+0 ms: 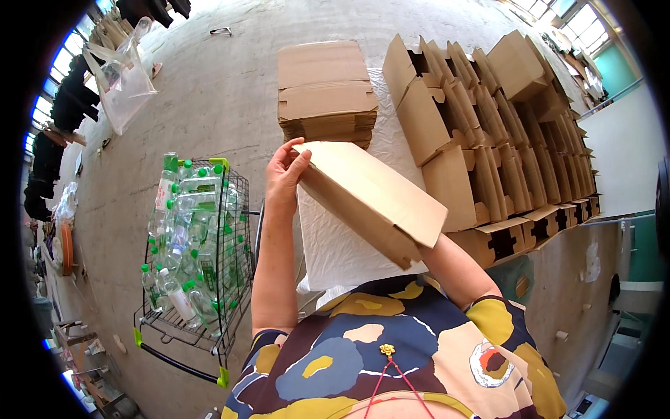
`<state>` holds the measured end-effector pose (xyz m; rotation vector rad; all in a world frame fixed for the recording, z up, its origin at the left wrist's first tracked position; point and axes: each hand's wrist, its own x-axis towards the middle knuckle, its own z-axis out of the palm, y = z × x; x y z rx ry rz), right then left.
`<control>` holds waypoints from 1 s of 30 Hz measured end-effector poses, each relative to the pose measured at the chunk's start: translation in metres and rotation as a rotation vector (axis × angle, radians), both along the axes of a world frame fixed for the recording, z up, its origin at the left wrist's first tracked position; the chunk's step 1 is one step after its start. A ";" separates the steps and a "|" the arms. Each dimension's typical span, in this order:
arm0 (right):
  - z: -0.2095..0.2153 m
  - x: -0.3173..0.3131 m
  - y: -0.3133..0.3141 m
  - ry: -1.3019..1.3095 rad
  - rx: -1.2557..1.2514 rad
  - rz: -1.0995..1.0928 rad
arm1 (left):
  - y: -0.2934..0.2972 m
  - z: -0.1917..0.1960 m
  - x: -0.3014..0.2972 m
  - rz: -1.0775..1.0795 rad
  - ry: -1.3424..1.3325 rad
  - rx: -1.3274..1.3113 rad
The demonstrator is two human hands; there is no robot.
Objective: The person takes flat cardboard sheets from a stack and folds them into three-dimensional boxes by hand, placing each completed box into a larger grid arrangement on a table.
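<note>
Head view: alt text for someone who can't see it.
A person's left grip holds a cardboard box by its far-left corner above a white-covered surface; the box hides the right grip. Beyond stands a stack of flat cardboard; rows of open boxes stand right, and a wire cart of bottles stands left.

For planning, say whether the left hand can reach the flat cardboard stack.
Probably yes: the left hand appears near the flat cardboard stack, nothing visibly between, though it's holding a cardboard box.
</note>
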<state>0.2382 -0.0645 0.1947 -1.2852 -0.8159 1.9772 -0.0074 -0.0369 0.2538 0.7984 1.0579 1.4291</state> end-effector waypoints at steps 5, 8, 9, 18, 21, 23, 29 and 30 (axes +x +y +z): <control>-0.006 0.033 -0.007 0.057 -0.079 -0.088 | -0.016 -0.008 0.001 -0.001 0.058 0.072; -0.012 0.055 -0.017 0.073 -0.122 -0.167 | -0.026 -0.037 0.003 -0.029 0.116 0.007; -0.015 0.061 -0.020 0.078 -0.140 -0.184 | -0.034 -0.043 0.003 -0.041 0.139 -0.024; -0.061 0.121 -0.042 0.190 -0.228 -0.493 | -0.053 -0.033 0.019 -0.147 0.253 -0.091; -0.055 0.120 -0.040 0.300 -0.153 -0.517 | -0.062 0.005 0.034 -0.159 0.411 0.069; -0.058 0.123 -0.038 0.215 -0.098 -0.453 | -0.068 0.038 0.046 -0.101 0.617 0.342; -0.046 0.124 -0.041 -0.423 -0.026 -0.252 | -0.090 0.067 0.059 -0.324 1.089 0.563; -0.045 0.125 -0.038 -0.484 0.019 -0.281 | -0.093 0.057 0.059 -0.363 1.169 0.603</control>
